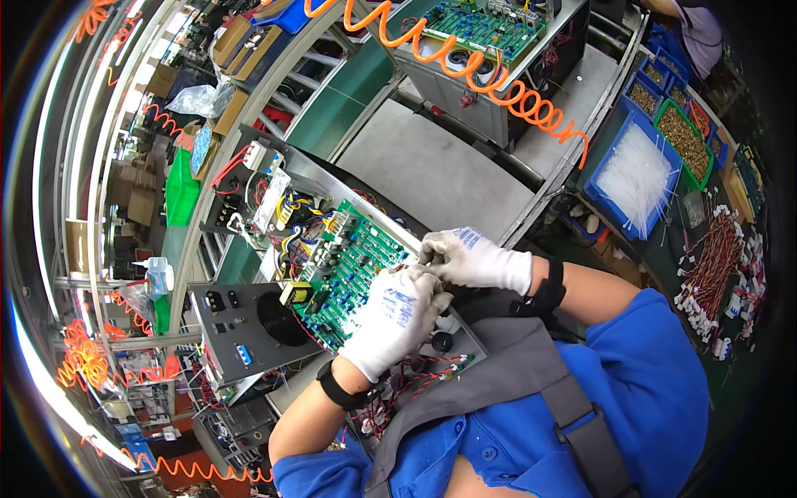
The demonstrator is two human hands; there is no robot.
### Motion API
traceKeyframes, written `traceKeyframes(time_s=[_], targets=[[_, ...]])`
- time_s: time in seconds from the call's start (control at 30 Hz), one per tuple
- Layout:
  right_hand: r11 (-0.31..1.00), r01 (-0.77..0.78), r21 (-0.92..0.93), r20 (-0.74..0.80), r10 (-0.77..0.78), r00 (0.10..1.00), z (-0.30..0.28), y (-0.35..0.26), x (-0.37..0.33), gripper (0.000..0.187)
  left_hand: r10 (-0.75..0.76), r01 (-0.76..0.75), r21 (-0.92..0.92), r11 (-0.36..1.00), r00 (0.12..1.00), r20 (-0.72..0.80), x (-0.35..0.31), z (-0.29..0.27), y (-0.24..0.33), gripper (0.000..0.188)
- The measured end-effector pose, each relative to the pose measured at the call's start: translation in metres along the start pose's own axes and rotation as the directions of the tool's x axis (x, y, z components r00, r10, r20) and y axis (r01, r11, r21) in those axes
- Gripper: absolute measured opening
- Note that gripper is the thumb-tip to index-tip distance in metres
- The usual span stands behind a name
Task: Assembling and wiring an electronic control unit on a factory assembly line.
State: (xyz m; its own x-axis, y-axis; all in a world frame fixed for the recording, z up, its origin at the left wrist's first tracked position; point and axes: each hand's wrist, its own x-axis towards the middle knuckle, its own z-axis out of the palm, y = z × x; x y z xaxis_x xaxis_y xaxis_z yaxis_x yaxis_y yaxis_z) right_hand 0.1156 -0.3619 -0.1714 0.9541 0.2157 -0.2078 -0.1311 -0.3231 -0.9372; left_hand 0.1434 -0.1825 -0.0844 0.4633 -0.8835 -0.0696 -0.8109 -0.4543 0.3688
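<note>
Both my hands wear white gloves with blue print and meet over the near right edge of a green circuit board (pixel 365 261) in an open metal chassis (pixel 307 170). My left hand (pixel 397 314) reaches over the board with its fingers curled together. Close beside it, my right hand (pixel 465 257) has thumb and fingers pinched at the chassis edge. Whatever lies between the fingertips is too small and covered to name. Red and black twisted wires (pixel 407 382) hang below my left wrist. A yellow transformer (pixel 295 292) stands at the board's left edge, by a black fan (pixel 281 318).
An orange coiled hose (pixel 531 100) hangs across the top, before a second chassis with a green board (pixel 486 33). At right stand a blue bin of white cable ties (pixel 635 170), a green tray of brass-coloured parts (pixel 682 141) and bundled wires (pixel 718 257). Rollers flank a metal plate (pixel 432 158).
</note>
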Motion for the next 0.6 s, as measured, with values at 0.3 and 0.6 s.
traceKeyframes(time_s=[0.3,0.6], targets=[[0.909,0.111,0.401,-0.157,-0.052,0.986,0.008,0.021,0.002,0.024,-0.289,0.309,-0.287,0.907,0.951,0.11,0.002,-0.01,-0.008,0.014],[0.973,0.108,0.203,-0.098,-0.089,0.991,-0.002,0.009,0.003,0.015,-0.011,-0.04,0.164,0.986,0.954,0.3,0.016,-0.034,-0.005,0.028]])
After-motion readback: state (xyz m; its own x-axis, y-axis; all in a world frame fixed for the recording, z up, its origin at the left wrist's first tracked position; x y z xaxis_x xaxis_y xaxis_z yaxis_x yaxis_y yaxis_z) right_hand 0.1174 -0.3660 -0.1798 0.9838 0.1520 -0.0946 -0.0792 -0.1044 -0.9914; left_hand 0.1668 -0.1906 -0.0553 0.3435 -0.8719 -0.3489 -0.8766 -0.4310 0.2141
